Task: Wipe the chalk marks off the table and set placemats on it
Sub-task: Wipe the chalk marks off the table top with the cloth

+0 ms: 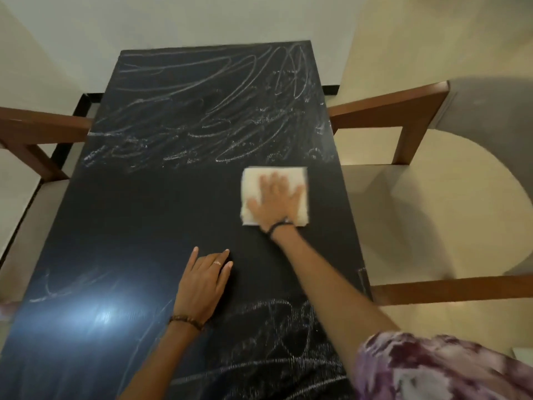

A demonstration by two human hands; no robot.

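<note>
Pale walls and a pale floor surround a long black table (150, 215), which runs away from the camera toward the far wall. On it lies a folded white cloth (253, 180), near the right edge and about the middle of the length. The right hand (278, 202) presses flat on the cloth with fingers spread and straight; it does not clutch it, probably because a flat palm pushes the whole cloth against the surface and wipes a wide strip. The cloth sits just below the dense chalk marks (202, 111) on the far half, so I judge that this zone is next.

A middle band of the table looks dark and clean, while fainter scribbles (277, 327) remain on the near part, under the right forearm. The left hand (204, 281) rests on the table with the fingers nearly straight and holds nothing; it seems to support the body as the person leans forward.

Wooden chairs stand at both sides, one at the right (432, 197) with a pale seat, one at the left (34, 140). No placemats are visible, so that step is not yet begun. A lamp glare (115, 310) lies on the near left surface.
</note>
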